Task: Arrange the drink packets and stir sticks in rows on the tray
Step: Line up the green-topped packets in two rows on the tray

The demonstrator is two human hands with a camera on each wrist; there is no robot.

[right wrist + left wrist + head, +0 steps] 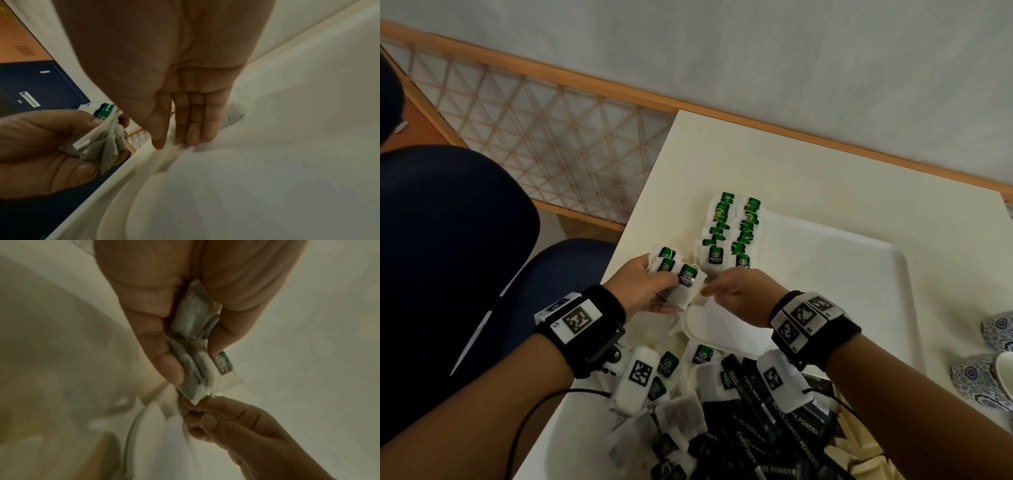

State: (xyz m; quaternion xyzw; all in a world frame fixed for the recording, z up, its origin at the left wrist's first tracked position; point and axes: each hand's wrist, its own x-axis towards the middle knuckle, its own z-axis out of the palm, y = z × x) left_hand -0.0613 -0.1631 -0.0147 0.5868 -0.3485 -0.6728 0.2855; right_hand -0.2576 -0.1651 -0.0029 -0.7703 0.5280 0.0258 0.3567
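Note:
My left hand (671, 284) grips a fanned bunch of green-tagged tea bags (688, 274) just off the near left corner of the white tray (842, 274). The left wrist view shows the left hand (193, 363) with thumb and fingers clamped on the bunch (191, 318). My right hand (707, 291) reaches toward the bunch. In the right wrist view the right hand (174, 141) has straight fingers touching the tray (267, 162) rim, with nothing between them. Two rows of tea bags (729, 233) lie along the tray's left side.
A heap of tea bags and black sachets (756, 411) lies nearest me, in a white container (571, 428). Pale wooden sticks (869, 459) show at the bottom right. Blue-patterned cups (983, 377) stand right of the tray. The table's left edge runs beside my left hand.

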